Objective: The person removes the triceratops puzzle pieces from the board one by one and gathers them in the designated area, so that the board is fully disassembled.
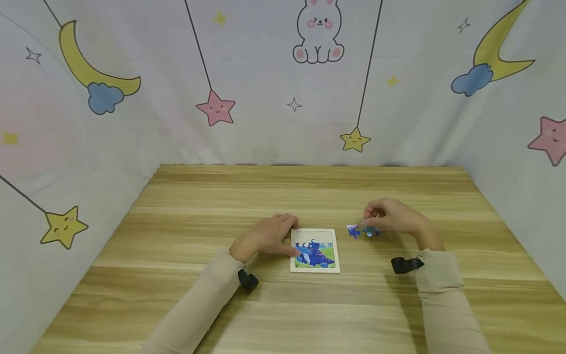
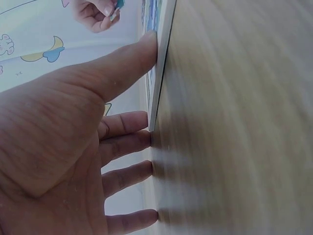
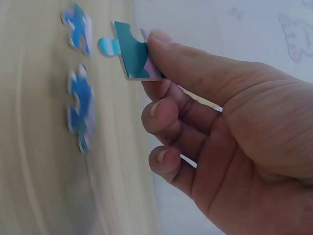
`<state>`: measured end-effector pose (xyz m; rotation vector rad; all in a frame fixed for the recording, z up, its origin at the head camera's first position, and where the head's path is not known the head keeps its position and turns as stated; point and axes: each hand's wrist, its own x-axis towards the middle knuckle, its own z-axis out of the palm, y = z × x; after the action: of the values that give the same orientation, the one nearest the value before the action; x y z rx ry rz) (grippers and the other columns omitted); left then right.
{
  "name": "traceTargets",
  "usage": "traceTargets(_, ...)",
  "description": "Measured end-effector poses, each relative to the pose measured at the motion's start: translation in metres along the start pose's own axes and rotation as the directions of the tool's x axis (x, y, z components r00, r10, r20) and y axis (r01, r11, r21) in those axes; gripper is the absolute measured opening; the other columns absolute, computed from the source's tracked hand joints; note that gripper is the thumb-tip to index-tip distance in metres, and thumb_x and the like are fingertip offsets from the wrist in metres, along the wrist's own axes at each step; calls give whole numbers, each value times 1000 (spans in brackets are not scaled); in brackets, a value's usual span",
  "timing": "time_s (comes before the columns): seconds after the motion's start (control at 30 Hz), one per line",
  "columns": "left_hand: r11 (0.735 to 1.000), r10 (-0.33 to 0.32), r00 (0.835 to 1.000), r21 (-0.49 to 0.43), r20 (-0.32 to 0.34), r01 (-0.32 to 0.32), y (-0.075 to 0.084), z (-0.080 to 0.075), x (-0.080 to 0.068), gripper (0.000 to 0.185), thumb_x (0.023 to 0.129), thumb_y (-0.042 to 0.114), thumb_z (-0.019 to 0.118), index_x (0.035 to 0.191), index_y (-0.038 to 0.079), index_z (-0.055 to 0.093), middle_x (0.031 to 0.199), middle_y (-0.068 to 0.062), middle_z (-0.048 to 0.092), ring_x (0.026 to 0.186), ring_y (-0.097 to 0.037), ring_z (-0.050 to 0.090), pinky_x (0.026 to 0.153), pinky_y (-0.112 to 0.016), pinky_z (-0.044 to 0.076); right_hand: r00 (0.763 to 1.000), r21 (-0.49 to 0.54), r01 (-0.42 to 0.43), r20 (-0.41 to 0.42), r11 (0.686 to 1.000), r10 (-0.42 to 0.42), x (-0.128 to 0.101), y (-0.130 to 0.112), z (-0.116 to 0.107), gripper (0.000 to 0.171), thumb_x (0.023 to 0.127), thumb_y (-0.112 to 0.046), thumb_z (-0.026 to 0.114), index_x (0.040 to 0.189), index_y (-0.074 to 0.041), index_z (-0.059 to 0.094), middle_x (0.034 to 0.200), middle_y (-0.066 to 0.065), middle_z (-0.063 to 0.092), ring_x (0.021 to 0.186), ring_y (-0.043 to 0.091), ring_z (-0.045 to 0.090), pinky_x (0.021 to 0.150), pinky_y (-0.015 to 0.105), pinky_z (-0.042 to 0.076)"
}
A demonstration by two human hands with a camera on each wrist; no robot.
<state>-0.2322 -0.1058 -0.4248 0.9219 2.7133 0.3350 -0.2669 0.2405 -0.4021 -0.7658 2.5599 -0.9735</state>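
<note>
A small white-framed jigsaw board (image 1: 315, 250) with a blue dinosaur picture lies on the wooden table (image 1: 283, 196). My left hand (image 1: 267, 236) rests flat beside it, thumb pressing on the board's left edge (image 2: 159, 63), fingers straight on the wood. To the right of the board, my right hand (image 1: 391, 217) pinches a teal puzzle piece (image 3: 131, 56) between thumb and forefinger, just above the table. Two loose blue pieces (image 3: 79, 105) lie on the wood under and beside that hand, also seen as blue pieces (image 1: 353, 230) in the head view.
Cloth walls with moons, stars and a rabbit (image 1: 317, 32) close in the table at the back and both sides. Black wrist cameras (image 1: 406, 265) sit on both sleeves.
</note>
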Motion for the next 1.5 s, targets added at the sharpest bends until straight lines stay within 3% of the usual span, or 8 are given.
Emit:
traceTargets(0.27,1000,3,1000,-2,-10,-3,-3,2,0,64,87,51,75,130,12,50,129,-5,55,124,-25,50,101,-43,42,999,8,-53,-14,999,53,-20,26,-19,11,94,-13,71,90,-4,67,78,1,61,68,9,51,62,25,42)
traceTargets(0.57,1000,14,1000,6,-20,-14,-3,0,0,64,86,52,75,130,11,50,128,-5,56,123,-25,51,101,-43,43,991,60,-136,-1,989,137,-26,41,-18,11,94,-8,69,91,2,67,77,1,61,65,10,50,59,24,42)
traceTargets(0.77,999,46,998,12,-37,-46,-4,0,-1,65,87,54,73,131,11,51,131,-7,56,127,-28,50,101,-46,43,988,32,-150,-18,988,150,-24,44,-16,9,95,-6,67,92,2,66,81,1,63,70,11,49,63,25,40)
traceTargets(1.07,997,77,996,8,42,-77,-10,-2,-3,80,82,60,75,139,13,46,134,-6,51,128,-24,48,105,-45,41,984,-58,-121,-138,991,112,-17,25,-11,13,99,-8,60,106,0,65,92,9,63,81,19,56,70,34,46)
traceTargets(1.27,997,71,997,29,41,-72,-10,0,-2,82,82,62,73,141,14,45,138,-6,50,133,-27,44,109,-47,37,992,-38,-73,-103,997,69,-2,6,2,18,101,-10,58,112,3,64,91,10,63,75,20,57,62,32,47)
traceTargets(1.5,995,31,999,89,24,-33,-6,2,0,81,82,67,70,142,19,44,142,-5,50,135,-27,44,106,-49,40,998,-57,26,-61,998,-29,21,-16,29,16,101,-9,58,112,0,65,93,7,64,81,18,58,69,33,48)
